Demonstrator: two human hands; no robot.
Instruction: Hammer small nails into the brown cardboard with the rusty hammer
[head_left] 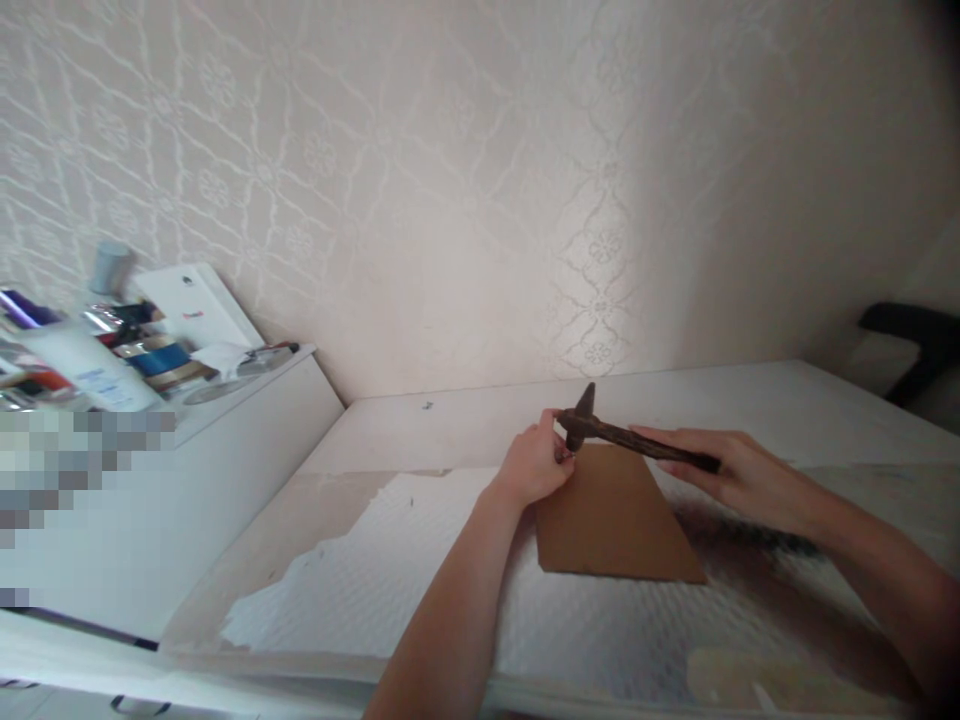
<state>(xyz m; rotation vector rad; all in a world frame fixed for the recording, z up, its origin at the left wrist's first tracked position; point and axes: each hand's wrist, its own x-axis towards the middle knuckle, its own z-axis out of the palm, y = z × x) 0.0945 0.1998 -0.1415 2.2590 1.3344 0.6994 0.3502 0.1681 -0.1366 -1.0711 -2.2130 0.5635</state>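
A dark brown hammer [637, 442] with a worn handle is gripped near its handle's end by my right hand [739, 475]. Its head sits at the fingers of my left hand [534, 462], partly covering them. Those left fingers are bent and drawn together over the far left corner of a brown cardboard piece [611, 520]; whatever they pinch is too small and hidden to name. The cardboard lies flat on a white, textured covering [360, 580] on the tabletop.
To the left, a white cabinet [247, 490] holds a white bottle [90, 370], a white box [199, 305], a blue-banded roll [161, 360] and other items. A patterned wall [450, 200] rises behind the table. A black object [911, 335] stands at the far right.
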